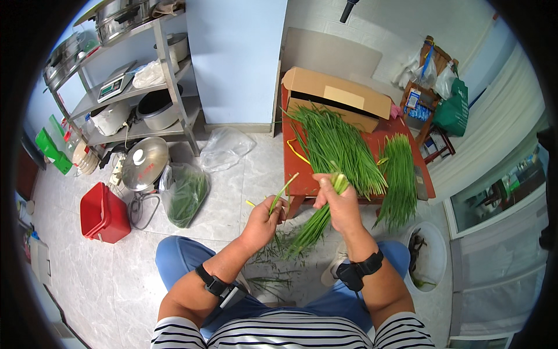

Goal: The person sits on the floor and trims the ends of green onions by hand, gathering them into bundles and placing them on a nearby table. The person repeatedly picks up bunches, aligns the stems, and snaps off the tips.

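Note:
My left hand (262, 217) pinches a few loose garlic chive stalks (281, 193), their pale ends pointing up. A thick bunch of garlic chives (311, 233) is in my right hand (344, 207); its pale cut ends show above the fist and its green leaves hang down to the left. Just beyond that hand, a large pile of garlic chives (340, 148) lies on a red table (298, 176). To its right a second bunch (399, 174) drapes over the table's front edge. Chive scraps (277, 248) litter the floor between my feet.
An open cardboard box (348, 98) stands at the table's back. A white bucket (436, 257) with dark scraps is by my right knee. On the left are a red bin (104, 213), a plastic bag of greens (185, 198), a lidded pan (146, 163) and a metal shelf (178, 100).

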Available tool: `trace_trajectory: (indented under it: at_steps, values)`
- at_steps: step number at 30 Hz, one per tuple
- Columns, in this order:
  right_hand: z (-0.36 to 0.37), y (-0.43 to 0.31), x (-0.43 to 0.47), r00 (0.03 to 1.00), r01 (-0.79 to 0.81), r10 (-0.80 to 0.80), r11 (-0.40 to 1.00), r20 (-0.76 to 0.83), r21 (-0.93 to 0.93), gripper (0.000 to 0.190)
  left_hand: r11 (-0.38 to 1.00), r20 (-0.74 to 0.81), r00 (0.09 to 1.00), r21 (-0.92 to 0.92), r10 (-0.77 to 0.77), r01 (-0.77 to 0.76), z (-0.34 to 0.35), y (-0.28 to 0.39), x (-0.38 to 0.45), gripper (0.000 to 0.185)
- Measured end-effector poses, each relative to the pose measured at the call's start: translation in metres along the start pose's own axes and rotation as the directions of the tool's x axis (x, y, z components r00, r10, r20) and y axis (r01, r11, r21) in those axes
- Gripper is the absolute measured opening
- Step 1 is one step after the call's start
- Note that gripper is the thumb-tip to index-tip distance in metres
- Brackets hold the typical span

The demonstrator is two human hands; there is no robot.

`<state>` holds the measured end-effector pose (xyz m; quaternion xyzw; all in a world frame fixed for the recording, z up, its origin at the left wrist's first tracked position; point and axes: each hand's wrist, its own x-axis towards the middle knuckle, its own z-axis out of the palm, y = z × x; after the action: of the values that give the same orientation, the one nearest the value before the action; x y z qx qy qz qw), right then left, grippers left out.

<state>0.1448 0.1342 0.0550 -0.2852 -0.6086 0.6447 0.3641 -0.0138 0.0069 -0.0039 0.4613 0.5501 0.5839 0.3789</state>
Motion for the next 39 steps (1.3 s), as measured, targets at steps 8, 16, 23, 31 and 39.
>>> trace_trajectory:
  at_steps: [8,16,23,31,39]
  values:
    - [0.02,-0.002,-0.009,0.989,0.001,0.017,0.992,0.144,-0.124,0.022,0.838,0.154,0.966,0.482,0.206,-0.256,0.002,0.003,-0.001,0.029]
    - [0.029,-0.001,-0.01,0.977,0.072,-0.035,0.983,0.212,-0.169,0.026,0.973,0.142,0.963,-0.033,0.23,-0.228,-0.011,0.017,0.001,0.105]
    - [0.079,0.018,-0.01,0.972,-0.026,-0.01,0.988,0.234,0.154,0.027,0.992,0.143,0.982,-0.041,0.122,-0.117,-0.013,0.015,-0.006,0.089]
    - [0.07,0.112,0.016,0.994,0.001,-0.006,0.999,0.111,0.042,0.027,0.878,-0.021,0.924,-0.319,-0.382,0.356,-0.049,0.024,-0.025,0.039]
    - [0.046,0.36,-0.122,0.706,-0.019,0.618,0.507,0.347,-0.862,0.014,0.884,-0.54,0.746,-0.446,-0.389,0.138,-0.109,0.021,-0.036,0.019]
